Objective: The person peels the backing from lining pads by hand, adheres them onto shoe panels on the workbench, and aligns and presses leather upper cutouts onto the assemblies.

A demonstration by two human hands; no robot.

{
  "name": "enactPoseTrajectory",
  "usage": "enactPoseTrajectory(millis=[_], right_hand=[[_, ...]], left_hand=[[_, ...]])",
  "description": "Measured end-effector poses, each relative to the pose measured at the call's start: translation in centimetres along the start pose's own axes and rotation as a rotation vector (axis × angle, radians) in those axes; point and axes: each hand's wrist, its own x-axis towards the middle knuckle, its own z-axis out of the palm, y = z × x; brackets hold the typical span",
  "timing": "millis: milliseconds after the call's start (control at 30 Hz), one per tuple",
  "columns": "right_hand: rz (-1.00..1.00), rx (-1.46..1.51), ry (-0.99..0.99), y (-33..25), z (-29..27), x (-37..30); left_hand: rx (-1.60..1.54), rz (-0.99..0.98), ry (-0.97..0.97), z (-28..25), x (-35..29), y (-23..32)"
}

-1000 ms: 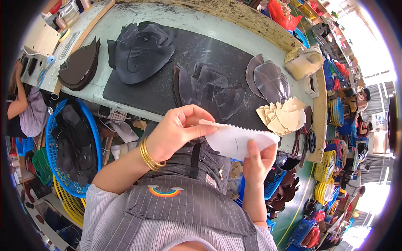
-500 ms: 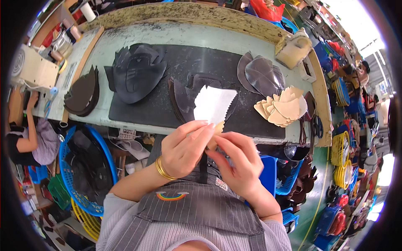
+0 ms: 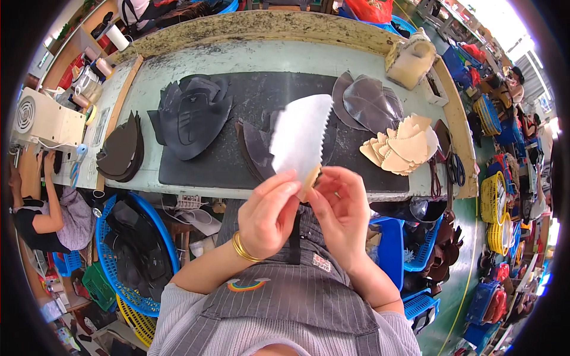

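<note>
A white sheet piece with a zigzag edge (image 3: 303, 133) stands up between my hands, a narrow tan layer (image 3: 311, 177) showing at its lower end. Its lower left is pinched between the thumb and fingers of my left hand (image 3: 266, 213). My right hand (image 3: 343, 213) is closed at the tan lower end, thumb and forefinger against it. Behind the white piece, dark cut pieces (image 3: 252, 148) lie on a black mat (image 3: 267, 89), partly hidden by it. Tan zigzag-edged pieces (image 3: 404, 145) are piled to the right.
Dark pieces lie stacked at left (image 3: 122, 148), mid-left (image 3: 193, 115) and back right (image 3: 368, 104). Blue-handled scissors (image 3: 456, 171) lie by the bench's right edge, below a yellowed glue pot (image 3: 409, 62). A blue basket (image 3: 172, 237) stands below left. A co-worker's arm (image 3: 52, 207) shows far left.
The white piece has tipped more upright and its zigzag edge has turned to the right. My right hand has turned, its fingers more raised. The view has shifted slightly.
</note>
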Motion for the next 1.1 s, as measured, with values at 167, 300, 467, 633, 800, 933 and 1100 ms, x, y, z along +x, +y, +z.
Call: enactPoseTrajectory(millis=[167,300,467,633,800,933,1100], right_hand=[[0.087,0.154,-0.063,-1.1,0.2,0.5],[0.113,0.068,-0.089,-1.2,-0.8,0.7],[0.000,-0.261,-0.024,-1.2,-0.6,0.9],[-0.270,-0.559,-0.016,-0.9,-0.7,1.1],[-0.177,-0.483,-0.061,-0.3,-1.0,1.4],[0.121,-0.204,-0.019,-0.1,-1.3,1.3],[0.139,-0.276,-0.096,-1.3,-2.0,1.0]], left_hand=[[-0.014,-0.015,0.056,-0.1,0.1,-0.1],[0.010,0.028,-0.054,-1.2,0.9,-0.2],[0.126,0.217,-0.160,-1.9,1.4,-0.9],[0.199,0.416,-0.102,-1.1,1.6,-1.6],[0.191,0.545,-0.144,-0.9,2.4,-2.2],[0.147,0.688,-0.258,-1.4,3.9,-1.6],[0.156,0.756,-0.243,-1.5,4.2,-1.9]])
